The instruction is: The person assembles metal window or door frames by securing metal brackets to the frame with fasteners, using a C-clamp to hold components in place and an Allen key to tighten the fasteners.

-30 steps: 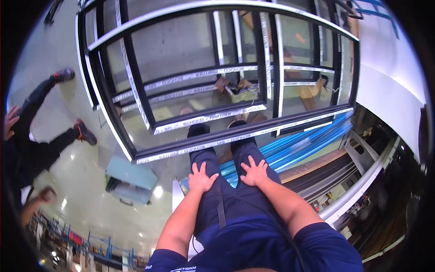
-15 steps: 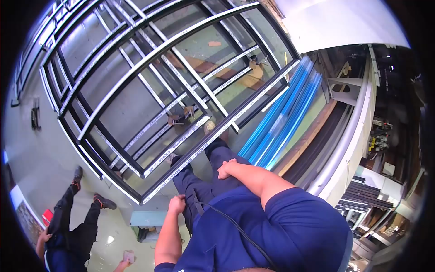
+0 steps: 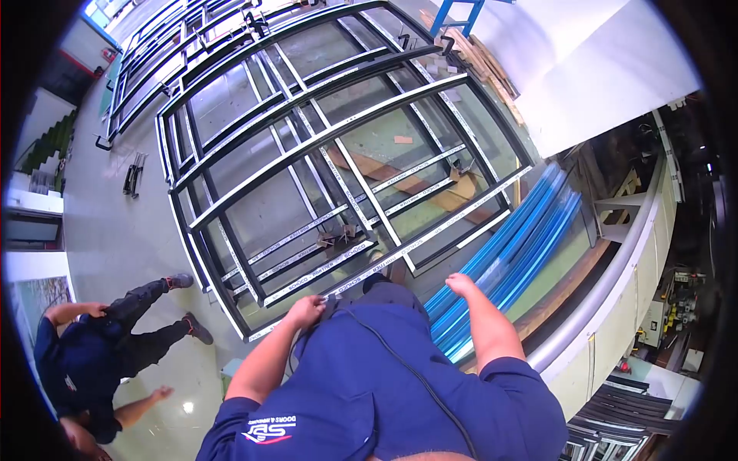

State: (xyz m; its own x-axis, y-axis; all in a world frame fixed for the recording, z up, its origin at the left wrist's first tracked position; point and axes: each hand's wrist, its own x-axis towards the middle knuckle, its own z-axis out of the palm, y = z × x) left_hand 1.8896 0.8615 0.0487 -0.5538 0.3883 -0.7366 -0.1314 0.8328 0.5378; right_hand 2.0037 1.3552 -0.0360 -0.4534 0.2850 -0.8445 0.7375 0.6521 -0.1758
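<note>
My left hand (image 3: 307, 310) is closed, fingers curled, just short of the near bar of a large window frame (image 3: 280, 326). A small greyish bit shows by its fingertips, too small to name. Held out to the right, my right hand (image 3: 460, 285) is curled into a loose fist with nothing showing in it. Below it and beyond it lie long blue film-wrapped profiles (image 3: 500, 253). The frame has black bars with white printed film and a curved bar across it. A dark cord (image 3: 400, 373) runs down my shirt front.
A co-worker (image 3: 92, 338) in dark clothes stands on the left. More frames (image 3: 173, 58) lie stacked farther back. Wooden strips (image 3: 492, 77) and a blue stand (image 3: 458, 19) are at the far right. A long pale curved edge (image 3: 615, 315) borders my right side.
My view has tilted up, showing more frames behind. My right hand has swung outward to the right from in front of my legs. My left hand is now nearer the frame's bar.
</note>
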